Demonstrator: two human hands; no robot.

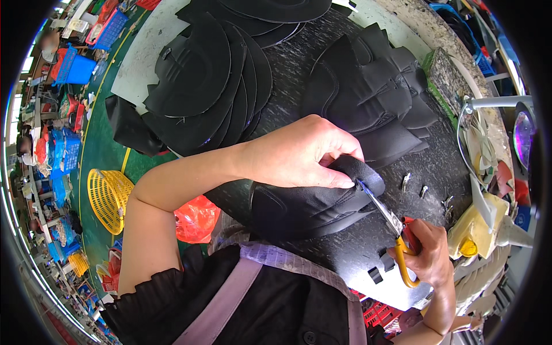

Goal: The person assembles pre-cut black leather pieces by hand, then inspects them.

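Note:
My left hand (305,150) pinches the upper edge of a black stitched shoe upper (299,210) between thumb and fingers, folding that edge up. The piece lies on the dark table close to my body. In my right hand (430,253) is a pair of scissors (388,216) with one orange-yellow and one red handle. Their tips touch the raised edge beside my left thumb; whether the blades are apart is too small to tell. Further back, a stack of similar stitched black pieces (368,95) lies to the right, and flat curved black pieces (195,75) overlap to the left.
Small shiny bits (406,182) and black scraps (375,275) lie on the table to the right. A lamp arm (497,102) and a yellow box-like object (480,224) border that side. Left of the table are a yellow basket (106,201) and a red plastic bag (196,218).

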